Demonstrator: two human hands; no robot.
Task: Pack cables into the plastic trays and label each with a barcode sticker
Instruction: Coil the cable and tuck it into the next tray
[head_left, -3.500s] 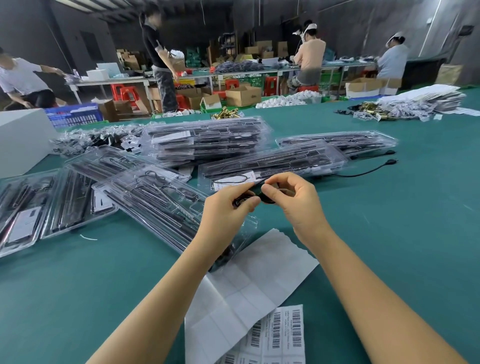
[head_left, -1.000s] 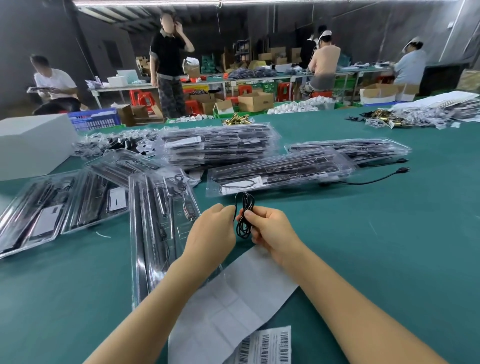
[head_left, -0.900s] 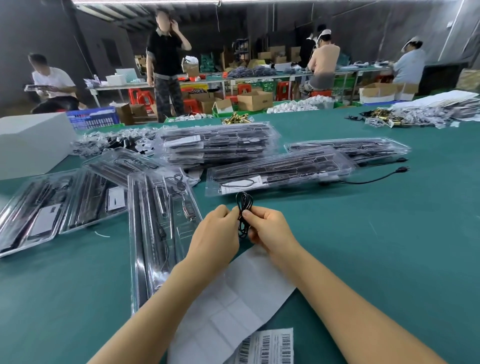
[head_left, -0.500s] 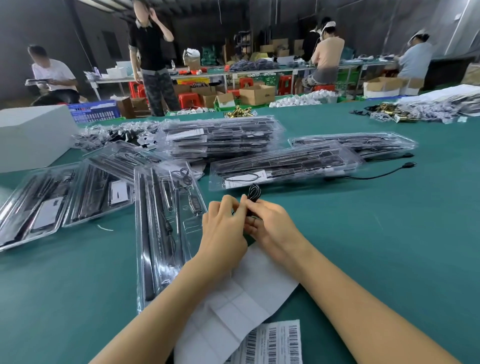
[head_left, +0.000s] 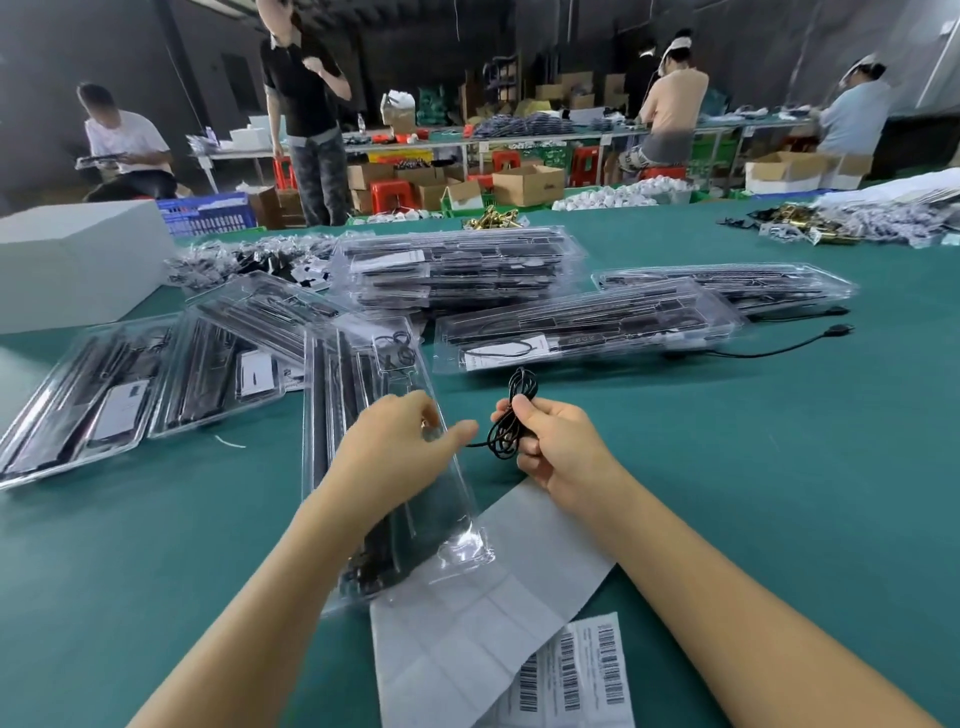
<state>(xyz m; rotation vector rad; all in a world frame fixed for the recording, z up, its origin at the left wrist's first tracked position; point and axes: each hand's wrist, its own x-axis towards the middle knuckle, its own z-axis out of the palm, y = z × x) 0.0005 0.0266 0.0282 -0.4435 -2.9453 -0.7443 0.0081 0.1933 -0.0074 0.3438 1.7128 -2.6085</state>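
Observation:
My right hand (head_left: 561, 441) grips a small coil of thin black cable (head_left: 511, 421), held upright just above the green table. My left hand (head_left: 400, 447) is a short way to its left, over a long clear plastic tray (head_left: 358, 374) with black parts in it. Its fingers are loosely curled, the thumb points toward the coil, and nothing shows in its grasp. A loose cable tail runs from the coil toward that thumb. A white backing sheet (head_left: 493, 587) lies under my forearms, with barcode stickers (head_left: 576, 670) at its near end.
Filled clear trays lie at the left (head_left: 88, 395), in a stack (head_left: 457, 265) behind, and to the right (head_left: 587, 322). A loose black cable (head_left: 779, 348) trails on the table. A white box (head_left: 72, 260) stands far left. People work at benches beyond.
Both hands were together on the coil half a second ago. My left hand has come off it and moved left over the tray, while my right hand keeps the coil.

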